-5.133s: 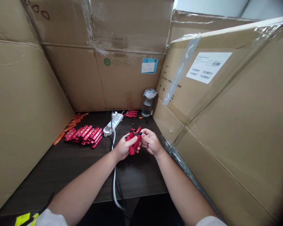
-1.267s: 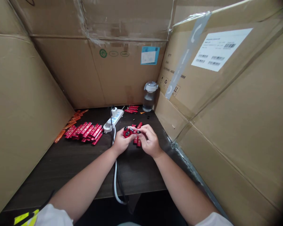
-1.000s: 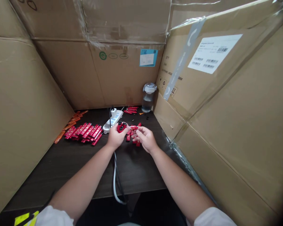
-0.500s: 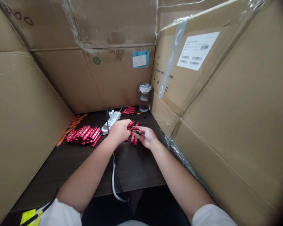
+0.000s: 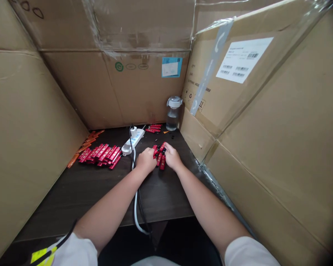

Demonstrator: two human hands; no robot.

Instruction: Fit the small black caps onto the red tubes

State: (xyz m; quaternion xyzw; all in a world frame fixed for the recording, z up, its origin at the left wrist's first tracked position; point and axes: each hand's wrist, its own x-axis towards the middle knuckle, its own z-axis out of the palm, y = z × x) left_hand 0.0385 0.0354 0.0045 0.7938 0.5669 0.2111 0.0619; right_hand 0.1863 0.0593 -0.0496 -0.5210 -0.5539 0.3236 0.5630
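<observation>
A small bundle of red sticks with black ends [image 5: 160, 156] lies between my hands on the dark table. My left hand [image 5: 146, 160] is curled against the bundle's left side. My right hand [image 5: 172, 157] has its fingers over the bundle's upper right side. Both hands hide part of the bundle. To the left, a neat row of several red sticks [image 5: 98, 156] lies apart from my hands.
Beyond my hands stand a white power strip [image 5: 133, 142] with a white and a black cable, and a clear water bottle [image 5: 173, 114]. A small group of red sticks [image 5: 153, 128] and loose orange strips [image 5: 84, 145] lie nearby. Cardboard walls [image 5: 266, 147] enclose the dark table [image 5: 72, 207].
My hands have come down to the bundle on the table and sit closer together. The black-ended red pieces they were turning earlier are no longer visible apart from the bundle.
</observation>
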